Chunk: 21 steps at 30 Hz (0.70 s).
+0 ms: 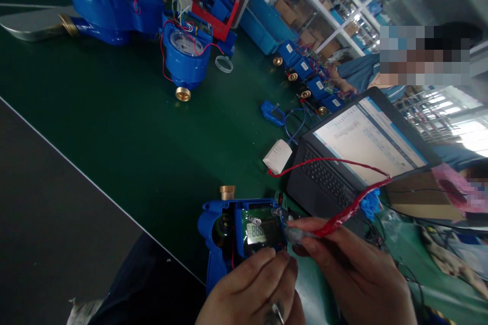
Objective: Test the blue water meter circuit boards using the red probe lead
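A blue water meter (219, 233) with a brass fitting lies open near the bench's front edge, its green board and lit display (260, 232) facing up. My left hand (253, 289) curls against the meter's near side, fingertips resting on the board below the display. My right hand (354, 274) pinches a probe wrapped in red tape (335, 221) and holds its tip at the board's right edge. A red wire (324, 161) runs from the probe across the laptop.
An open laptop (366, 152) stands right of the meter, a white box (278, 156) beside it. More blue meters (185, 56) with loose wires sit farther back on the green bench (125, 132). Another person sits behind the laptop. Shelves with boxes fill the background.
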### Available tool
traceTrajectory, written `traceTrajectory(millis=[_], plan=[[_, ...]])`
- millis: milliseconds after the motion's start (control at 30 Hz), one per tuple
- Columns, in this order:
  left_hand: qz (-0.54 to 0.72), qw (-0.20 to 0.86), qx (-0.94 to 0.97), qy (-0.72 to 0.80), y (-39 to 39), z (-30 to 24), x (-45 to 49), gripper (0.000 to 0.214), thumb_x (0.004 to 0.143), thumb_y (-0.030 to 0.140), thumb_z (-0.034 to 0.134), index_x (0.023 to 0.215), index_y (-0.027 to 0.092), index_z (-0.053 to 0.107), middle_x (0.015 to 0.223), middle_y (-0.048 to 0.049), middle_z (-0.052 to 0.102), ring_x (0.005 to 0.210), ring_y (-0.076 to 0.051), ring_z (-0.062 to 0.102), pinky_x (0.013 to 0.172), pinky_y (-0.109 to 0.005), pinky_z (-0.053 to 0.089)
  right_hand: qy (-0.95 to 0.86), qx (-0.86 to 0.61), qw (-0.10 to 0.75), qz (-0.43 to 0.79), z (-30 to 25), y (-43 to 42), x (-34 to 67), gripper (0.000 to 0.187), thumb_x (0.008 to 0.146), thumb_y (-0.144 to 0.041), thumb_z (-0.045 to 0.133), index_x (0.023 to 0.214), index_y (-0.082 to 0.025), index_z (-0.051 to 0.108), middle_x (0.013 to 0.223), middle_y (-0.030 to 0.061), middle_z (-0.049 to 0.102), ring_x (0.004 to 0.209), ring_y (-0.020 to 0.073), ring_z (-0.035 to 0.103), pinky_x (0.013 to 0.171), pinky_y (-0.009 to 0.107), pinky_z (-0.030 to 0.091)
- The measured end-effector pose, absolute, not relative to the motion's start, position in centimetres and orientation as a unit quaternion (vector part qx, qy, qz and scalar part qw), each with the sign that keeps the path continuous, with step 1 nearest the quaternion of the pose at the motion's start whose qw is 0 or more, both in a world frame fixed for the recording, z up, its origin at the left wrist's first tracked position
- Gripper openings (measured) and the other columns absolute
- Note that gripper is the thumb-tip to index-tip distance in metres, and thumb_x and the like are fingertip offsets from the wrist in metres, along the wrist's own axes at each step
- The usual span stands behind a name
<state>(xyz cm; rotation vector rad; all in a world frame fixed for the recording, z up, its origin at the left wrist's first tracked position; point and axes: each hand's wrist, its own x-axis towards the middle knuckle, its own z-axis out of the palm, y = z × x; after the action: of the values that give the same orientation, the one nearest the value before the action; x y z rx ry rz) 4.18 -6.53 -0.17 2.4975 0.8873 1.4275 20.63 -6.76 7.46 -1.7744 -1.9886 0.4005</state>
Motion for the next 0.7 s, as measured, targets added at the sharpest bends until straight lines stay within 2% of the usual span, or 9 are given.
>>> traceTrajectory(millis=[233, 433, 600, 700], plan=[[0.472, 0.067, 0.827, 0.297, -6.63, -0.2, 4.26, 0.032, 0.096, 0.017, 0.041, 0.078, 0.021, 0.068, 0.096, 0.0061, 0.075, 0.099, -0.008, 0.061, 0.116, -0.026, 0.022, -0.727, -0.636, 0.211, 0.149, 7.47, -6.7, 20.54, 0.017, 0.086, -0.017, 0.06, 0.098, -0.028, 0.065, 0.087, -0.0058, 0.073, 0.069, 0.0085, 0.07, 0.063, 0.008, 0.054], [0.46, 0.066, 0.835, 0.294, -6.73, -0.26, 4.22, 0.033, 0.096, 0.016, 0.04, 0.08, 0.022, 0.069, 0.098, 0.0075, 0.074, 0.102, -0.008, 0.06, 0.113, -0.024, 0.026, -0.727, -0.634, 0.215, 0.151, 7.36, -6.63, 20.75, 0.018, 0.087, -0.018, 0.059, 0.099, -0.029, 0.065, 0.087, -0.0066, 0.073, 0.07, 0.0076, 0.07, 0.065, 0.007, 0.054], [0.472, 0.065, 0.827, 0.298, -6.64, -0.24, 4.2, 0.035, 0.096, 0.015, 0.039, 0.078, 0.021, 0.068, 0.096, 0.0067, 0.075, 0.1, -0.008, 0.061, 0.116, -0.026, 0.022, -0.728, -0.634, 0.209, 0.155, 7.32, -6.57, 20.76, 0.016, 0.088, -0.019, 0.059, 0.099, -0.029, 0.065, 0.089, -0.0061, 0.073, 0.073, 0.0086, 0.07, 0.065, 0.009, 0.054], [0.469, 0.065, 0.829, 0.297, -6.55, -0.21, 4.09, 0.035, 0.096, 0.016, 0.039, 0.078, 0.022, 0.068, 0.096, 0.0072, 0.075, 0.1, -0.008, 0.061, 0.113, -0.024, 0.026, -0.735, -0.633, 0.19, 0.154, 7.57, -6.35, 20.53, 0.015, 0.088, -0.02, 0.058, 0.099, -0.03, 0.064, 0.088, -0.0062, 0.073, 0.073, 0.0085, 0.07, 0.065, 0.009, 0.053]])
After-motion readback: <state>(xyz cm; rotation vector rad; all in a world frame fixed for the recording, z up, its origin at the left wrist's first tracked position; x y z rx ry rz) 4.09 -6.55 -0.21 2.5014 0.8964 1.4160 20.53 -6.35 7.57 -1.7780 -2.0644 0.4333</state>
